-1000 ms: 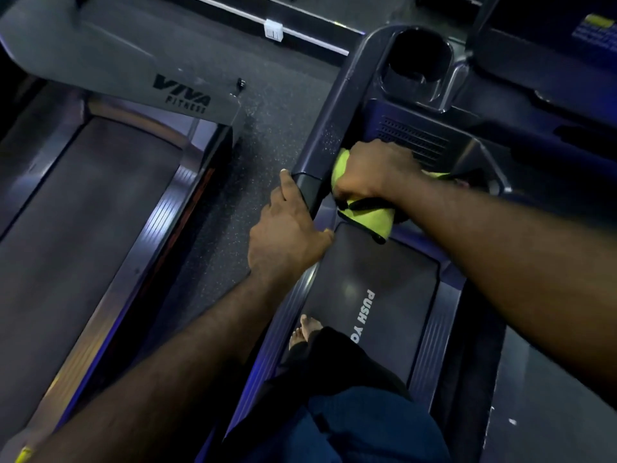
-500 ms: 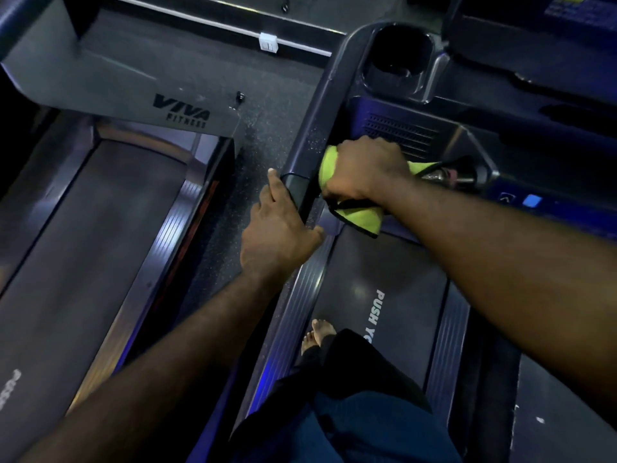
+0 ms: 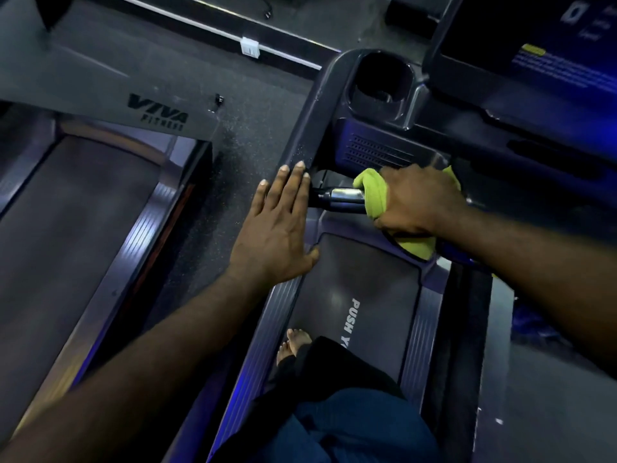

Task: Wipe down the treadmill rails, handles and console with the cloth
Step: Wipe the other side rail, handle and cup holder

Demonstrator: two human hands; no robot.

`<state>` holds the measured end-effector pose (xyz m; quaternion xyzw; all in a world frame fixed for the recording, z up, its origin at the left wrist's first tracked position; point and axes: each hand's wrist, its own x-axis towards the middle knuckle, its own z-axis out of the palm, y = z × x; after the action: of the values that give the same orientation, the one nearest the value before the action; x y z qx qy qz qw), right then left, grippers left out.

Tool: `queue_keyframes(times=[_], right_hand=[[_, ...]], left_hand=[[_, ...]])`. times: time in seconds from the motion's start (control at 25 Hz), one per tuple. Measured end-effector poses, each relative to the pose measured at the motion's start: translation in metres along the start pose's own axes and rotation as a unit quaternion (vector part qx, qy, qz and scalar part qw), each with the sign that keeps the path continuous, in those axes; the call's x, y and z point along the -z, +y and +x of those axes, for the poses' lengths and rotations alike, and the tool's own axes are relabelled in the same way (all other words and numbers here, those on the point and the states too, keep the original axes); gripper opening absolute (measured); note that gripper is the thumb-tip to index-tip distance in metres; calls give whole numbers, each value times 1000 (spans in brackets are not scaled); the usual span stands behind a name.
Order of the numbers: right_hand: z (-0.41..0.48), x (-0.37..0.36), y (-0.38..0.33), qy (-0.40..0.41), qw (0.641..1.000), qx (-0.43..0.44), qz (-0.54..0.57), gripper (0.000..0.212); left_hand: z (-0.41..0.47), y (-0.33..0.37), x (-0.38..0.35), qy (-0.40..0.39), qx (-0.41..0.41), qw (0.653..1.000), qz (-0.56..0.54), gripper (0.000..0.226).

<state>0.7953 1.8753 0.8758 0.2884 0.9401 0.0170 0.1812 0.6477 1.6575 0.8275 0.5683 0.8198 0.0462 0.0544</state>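
Since half a second ago the right hand (image 3: 417, 198) has slid with the yellow-green microfibre cloth (image 3: 372, 192) away from the dark grey side arm (image 3: 314, 128), toward 3 o'clock along the black horizontal handle bar (image 3: 340, 195). A shiny metal part of that bar is now uncovered between the two hands. The left hand (image 3: 277, 228) has changed too: before, it was curled on the end of the side arm, and now it lies flat.

In my view the right hand sits at about 2 o'clock from the centre. Its fingers are curled round the cloth and hold it wrapped on the bar. One corner of the cloth hangs under the hand, toward 6 o'clock, and a small tip shows on the far side of the hand.

The left hand holds nothing. Its fingers are straight and close together, and the fingertips touch the lower end of the side arm. I cannot tell if the palm rests on anything.

The dark console (image 3: 377, 152) with its deep cup holder (image 3: 380, 78) is at 12 o'clock from the bar, and the dark screen (image 3: 534, 45) is at 1 o'clock. The black running belt printed "PUSH Y" (image 3: 367, 279) lies at 6 o'clock, with a bare foot (image 3: 295, 340) at its left edge. A second grey treadmill marked "VIVA FITNESS" (image 3: 157, 111) stands at 10 o'clock, across a strip of speckled black floor (image 3: 240, 135).
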Motion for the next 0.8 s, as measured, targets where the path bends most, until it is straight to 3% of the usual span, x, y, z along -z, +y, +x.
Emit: queue_keyframes(times=[0.08,0.24,0.44,0.48,0.64,0.8], right_hand=[[4,7,6,-10,1000,-22,19,70],[-29,-22,-14,143,989,-36,-5,61],[4,12,-1,-48,998,-33,21,75],[4,10,-1,-45,998,-35,20,76],[-22,-16,-1,93,995,-20,30,91],[-18,-17,2,108,994,-13,17,100]], left_hand=[[-1,3,4,1,-27,1000,4,113],[-3,3,4,1,-101,993,59,101],[-1,1,0,-7,-123,990,66,97],[-1,1,-1,-9,-121,991,65,98],[0,-1,-2,-10,-124,992,32,96],[2,-4,-1,28,-84,994,-70,95]])
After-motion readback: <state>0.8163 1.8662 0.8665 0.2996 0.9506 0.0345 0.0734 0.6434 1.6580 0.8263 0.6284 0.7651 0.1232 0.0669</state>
